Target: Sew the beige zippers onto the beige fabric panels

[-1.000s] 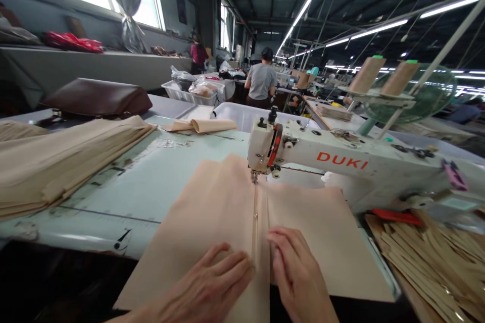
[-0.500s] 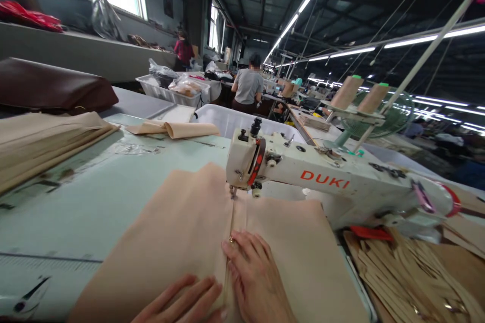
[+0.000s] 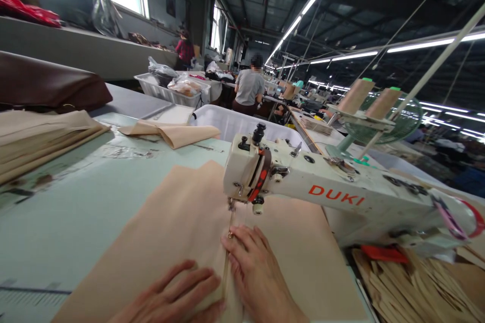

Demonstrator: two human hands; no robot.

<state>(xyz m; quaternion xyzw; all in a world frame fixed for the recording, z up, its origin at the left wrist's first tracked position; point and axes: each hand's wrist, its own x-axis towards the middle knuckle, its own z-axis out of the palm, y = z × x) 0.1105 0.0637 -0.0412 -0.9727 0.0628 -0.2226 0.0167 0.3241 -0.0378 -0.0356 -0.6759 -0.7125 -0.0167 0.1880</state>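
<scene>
A large beige leather-like panel (image 3: 170,227) lies under the presser foot (image 3: 231,205) of a white sewing machine (image 3: 288,181). Along the panel's middle runs a zipper (image 3: 226,277) with a small metal slider (image 3: 230,234), lined up with the foot. My right hand (image 3: 257,267) rests on the panel just right of the zipper, fingers stretched out, two fingertips on either side of the slider. To the left of the zipper, my left hand (image 3: 178,290) lies flat with its fingers a little apart. The needle tip is too small to make out.
Stacked beige pieces (image 3: 45,141) and a dark brown leather piece (image 3: 49,83) are at the left. A folded beige piece (image 3: 174,133) lies behind the panel. Beige strips (image 3: 413,282) sit at the lower right. Thread cones (image 3: 356,96) stand behind the machine; a person (image 3: 248,86) is farther back.
The panel and both hands have moved forward, bringing the zipper slider closer to the presser foot. The view has shifted slightly, so the machine appears larger and lower.
</scene>
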